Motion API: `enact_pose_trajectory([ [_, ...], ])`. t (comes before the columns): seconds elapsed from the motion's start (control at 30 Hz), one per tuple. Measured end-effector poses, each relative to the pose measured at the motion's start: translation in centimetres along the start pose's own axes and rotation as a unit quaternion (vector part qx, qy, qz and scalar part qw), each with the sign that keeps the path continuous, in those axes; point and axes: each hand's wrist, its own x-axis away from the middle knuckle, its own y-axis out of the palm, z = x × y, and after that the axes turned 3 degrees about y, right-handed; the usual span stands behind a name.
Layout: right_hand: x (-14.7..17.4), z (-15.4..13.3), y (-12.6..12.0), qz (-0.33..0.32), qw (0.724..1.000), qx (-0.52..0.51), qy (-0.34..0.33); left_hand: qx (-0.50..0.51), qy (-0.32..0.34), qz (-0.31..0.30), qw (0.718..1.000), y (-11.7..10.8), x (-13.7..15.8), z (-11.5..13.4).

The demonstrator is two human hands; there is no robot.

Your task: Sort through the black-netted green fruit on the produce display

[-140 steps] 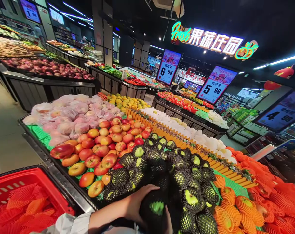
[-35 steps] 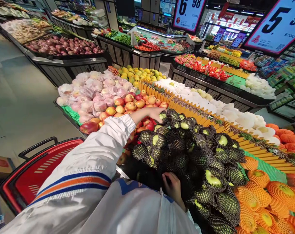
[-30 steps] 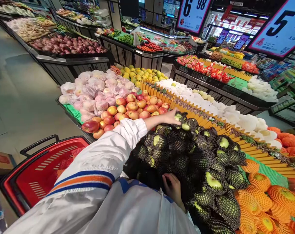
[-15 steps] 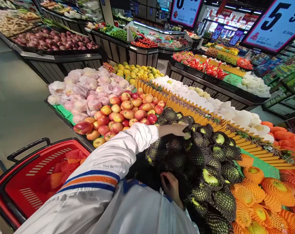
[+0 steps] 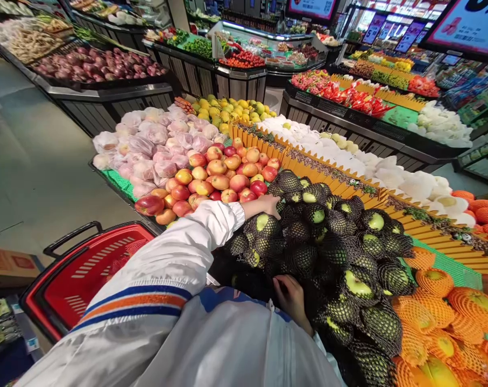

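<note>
My left hand reaches out in a white sleeve with blue and orange stripes. It lies at the far left of a heap of green fruit in black foam nets, its fingers bent down over a netted fruit and partly hidden. A netted fruit with a bare green patch sits just below that hand. Close to my body, my right hand is curled at the near edge of the heap. Dark shadow hides whatever its fingers hold.
Red-yellow apples and wrapped pale fruit lie to the left. Orange-netted fruit is at right, behind it a yellow divider. A red basket stands at lower left. Price screens hang overhead.
My left hand has drawn back to the left across the netted fruit, away from the middle of the heap. My right hand stays curled near my body. The view has shifted slightly.
</note>
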Motion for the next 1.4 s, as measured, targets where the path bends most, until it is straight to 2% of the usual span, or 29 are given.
enact_pose_trajectory([
  [0.1, 0.0, -0.1, -0.1, -0.002, 1.0, 0.002, 0.002, -0.017, 0.006, 0.025, 1.0, -0.1, 0.4, 0.8],
  [0.2, 0.0, -0.3, -0.2, -0.001, 1.0, -0.001, 0.004, 0.003, 0.02, 0.085, 0.996, -1.1, 0.4, 0.8],
  [0.33, -0.1, -0.3, -0.2, 0.001, 1.0, -0.002, 0.003, 0.183, 0.021, 0.17, 0.968, -3.2, -0.2, -0.4],
  [0.47, -0.1, -0.3, -0.1, 0.003, 1.0, -0.004, -0.002, 0.306, 0.02, 0.16, 0.938, -4.6, -0.3, -1.4],
  [0.53, -0.1, -0.2, -0.1, 0.001, 1.0, -0.006, -0.003, 0.42, 0.001, 0.141, 0.896, -4.8, -0.1, -1.2],
  [0.63, 0.0, -0.1, 0.0, 0.0, 1.0, -0.008, 0.0, 0.602, -0.039, 0.103, 0.791, -4.4, 0.1, 0.2],
  [0.67, 0.0, -0.1, 0.0, -0.001, 1.0, -0.009, 0.002, 0.633, -0.043, 0.095, 0.767, -4.2, 0.3, 0.9],
  [0.73, 0.1, 0.0, 0.1, -0.004, 1.0, -0.009, 0.004, 0.663, -0.035, 0.094, 0.742, -3.5, 0.8, 2.6],
  [0.8, 0.1, 0.1, 0.1, -0.007, 1.0, -0.009, 0.003, 0.66, 0.0, 0.103, 0.744, -2.6, 1.6, 4.4],
  [0.87, 0.1, 0.1, 0.0, -0.007, 1.0, -0.006, 0.004, 0.62, 0.068, 0.122, 0.772, -1.6, 2.7, 6.2],
  [0.97, 0.1, -0.1, 0.0, -0.008, 1.0, 0.0, 0.008, 0.475, 0.212, 0.189, 0.833, -0.2, 4.0, 8.7],
  [1.03, 0.1, -0.2, -0.1, -0.009, 1.0, 0.0, 0.01, 0.366, 0.294, 0.235, 0.851, 0.6, 4.2, 10.4],
  [1.1, 0.1, -0.2, -0.1, -0.01, 1.0, -0.003, 0.013, 0.274, 0.354, 0.261, 0.856, 1.3, 3.8, 12.1],
  [1.17, 0.1, -0.2, -0.1, -0.01, 1.0, -0.005, 0.016, 0.181, 0.386, 0.283, 0.859, 1.9, 2.9, 13.9],
  [1.27, 0.2, -0.2, -0.1, -0.006, 1.0, -0.005, 0.017, 0.03, 0.388, 0.3, 0.871, 3.2, 1.1, 16.3],
  [1.33, 0.1, -0.3, -0.1, -0.004, 1.0, -0.002, 0.017, -0.054, 0.383, 0.263, 0.884, 3.9, -0.1, 17.6],
  [1.4, 0.1, -0.3, -0.1, -0.005, 1.0, 0.001, 0.02, -0.108, 0.387, 0.19, 0.896, 4.1, -1.2, 18.3],
])
